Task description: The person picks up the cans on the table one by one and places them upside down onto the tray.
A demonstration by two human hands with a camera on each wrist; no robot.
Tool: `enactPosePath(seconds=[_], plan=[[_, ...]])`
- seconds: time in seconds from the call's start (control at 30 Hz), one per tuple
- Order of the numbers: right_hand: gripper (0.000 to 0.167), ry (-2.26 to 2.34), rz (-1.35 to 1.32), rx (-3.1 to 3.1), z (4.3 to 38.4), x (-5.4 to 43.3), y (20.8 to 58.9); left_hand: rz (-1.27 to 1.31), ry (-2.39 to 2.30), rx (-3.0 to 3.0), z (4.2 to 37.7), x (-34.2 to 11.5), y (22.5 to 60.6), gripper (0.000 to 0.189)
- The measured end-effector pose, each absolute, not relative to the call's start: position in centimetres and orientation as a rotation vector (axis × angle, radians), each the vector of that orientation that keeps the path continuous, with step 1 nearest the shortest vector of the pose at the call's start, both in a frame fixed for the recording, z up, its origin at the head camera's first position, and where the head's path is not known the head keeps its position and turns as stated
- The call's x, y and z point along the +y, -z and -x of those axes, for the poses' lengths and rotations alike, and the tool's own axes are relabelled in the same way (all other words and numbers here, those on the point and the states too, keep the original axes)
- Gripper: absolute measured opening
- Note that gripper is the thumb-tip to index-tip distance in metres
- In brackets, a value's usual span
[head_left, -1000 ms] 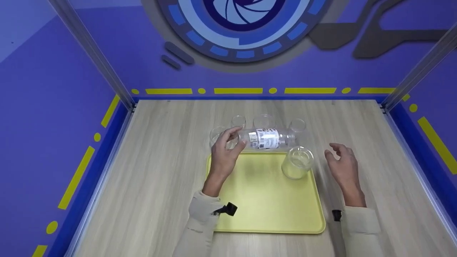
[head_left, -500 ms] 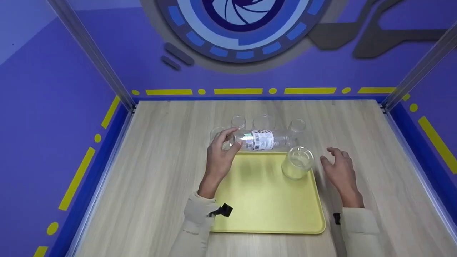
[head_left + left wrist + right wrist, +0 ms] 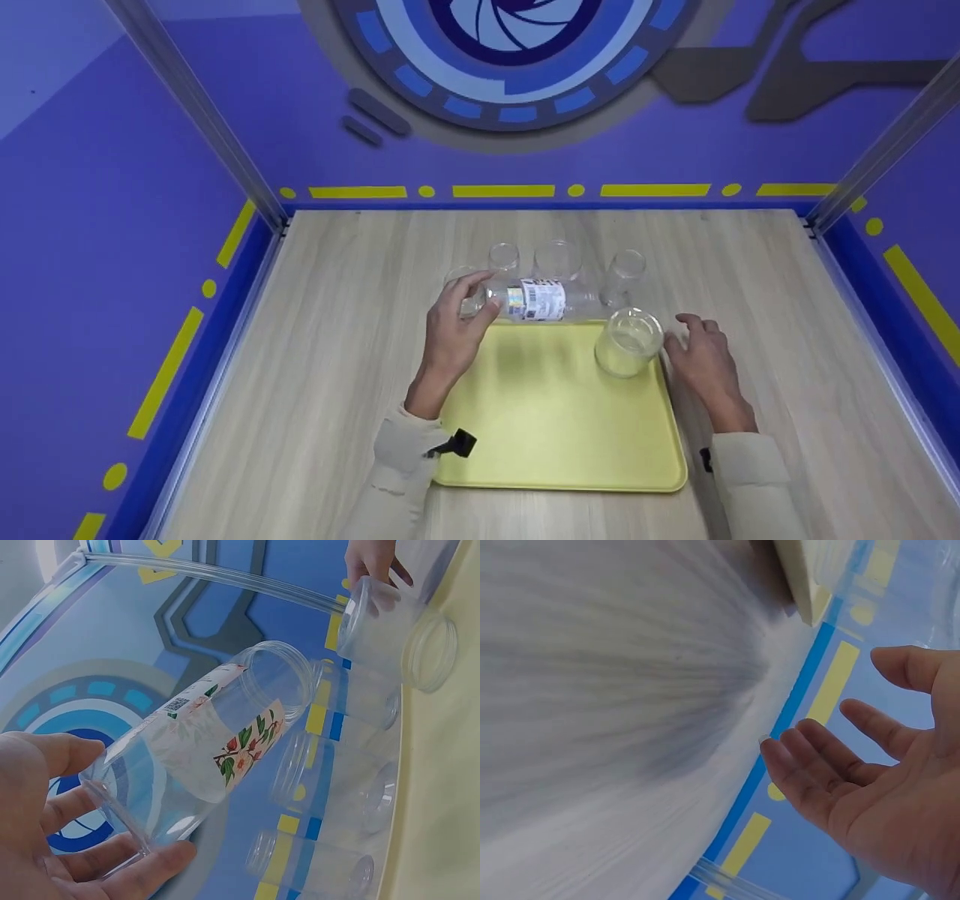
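Left grip: the left hand (image 3: 454,334) is pinching the labelled bottle (image 3: 544,301) at one end, thumb and fingers clamped on its clear wall.
Labelled bottle: it is hanging on its side in the air, over the far edge of the yellow tray (image 3: 562,420), with its threaded end pointing toward the tray's right side; it is being handled and is not yet set down.
Right grip: the right hand (image 3: 703,364) is hovering just outside the tray's right edge, thumb and fingers apart and loosely bent, holding nothing.
Clear jar: the jar (image 3: 628,349) is already standing in the tray's far right corner, seemingly mouth down, so one placement looks finished.
Tray: most of its surface is lying bare, which suggests the work is at an early stage.
Clear containers: a left one (image 3: 454,278), partly behind the hand, a small one (image 3: 504,257), a wide one (image 3: 558,259) and a right one (image 3: 627,274) are standing beyond the tray's far edge on the worktop (image 3: 322,337); these four are apparently still waiting.
Bottle's shift: compared with a second ago, bottle and left hand are sitting farther toward the tray's left side.
Right hand's shift: it is coming closer to the tray's right edge.
Jar and containers: they are keeping their places around the tray.
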State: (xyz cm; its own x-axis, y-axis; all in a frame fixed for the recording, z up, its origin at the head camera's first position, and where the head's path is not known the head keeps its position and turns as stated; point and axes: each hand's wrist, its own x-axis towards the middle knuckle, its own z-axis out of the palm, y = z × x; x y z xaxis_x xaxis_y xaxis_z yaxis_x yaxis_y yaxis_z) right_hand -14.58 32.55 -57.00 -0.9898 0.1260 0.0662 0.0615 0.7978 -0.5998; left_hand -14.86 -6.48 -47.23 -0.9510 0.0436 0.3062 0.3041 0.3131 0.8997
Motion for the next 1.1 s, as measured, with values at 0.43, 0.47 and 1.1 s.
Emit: enactPosePath(seconds=[0.43,0.47,1.1], plan=[[0.045,-0.818,0.052,-2.987,14.4,32.2,58.2,0.327,1.543,-2.412,15.0,-8.8,47.1,0.038],[0.045,-0.810,0.050,-2.994,14.4,32.2,58.2,0.327,1.545,-2.407,15.0,-8.9,47.1,0.038],[0.034,-0.560,-0.099,-2.985,14.2,31.8,59.2,0.329,1.455,-2.461,14.4,-10.4,46.1,0.039]])
